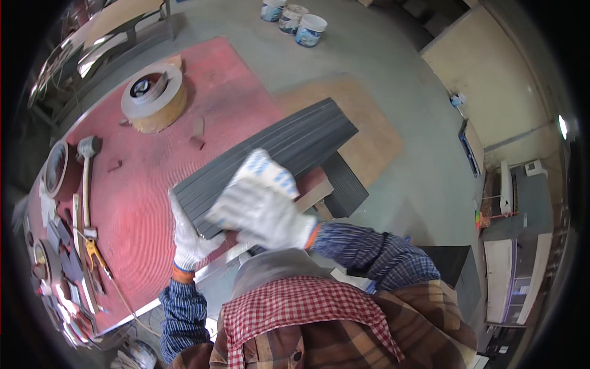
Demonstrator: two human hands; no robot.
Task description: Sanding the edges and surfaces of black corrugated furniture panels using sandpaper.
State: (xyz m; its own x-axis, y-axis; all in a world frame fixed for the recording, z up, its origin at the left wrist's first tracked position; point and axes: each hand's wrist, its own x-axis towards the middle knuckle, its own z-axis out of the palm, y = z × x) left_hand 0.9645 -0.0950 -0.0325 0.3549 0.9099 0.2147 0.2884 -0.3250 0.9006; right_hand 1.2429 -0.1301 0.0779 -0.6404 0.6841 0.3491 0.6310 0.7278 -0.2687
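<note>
A dark grey grooved panel (289, 147) lies slanted across the edge of a red-topped workbench (147, 178). My left hand (187, 237), in a white knit glove, grips the panel's near corner from below. My right hand (261, 200), gloved the same way, lies flat on the panel's near end with fingers spread. Both forearms wear blue checked sleeves. A thin pale strip (224, 255) shows just under the panel near my left hand.
A large tape roll (153, 98) sits far on the bench. A mallet (87, 166), yellow-handled pliers (97, 253) and several small tools line the left edge. More dark panels (347, 184) and a brown board (369, 135) lie on the floor. Three buckets (295, 18) stand farther off.
</note>
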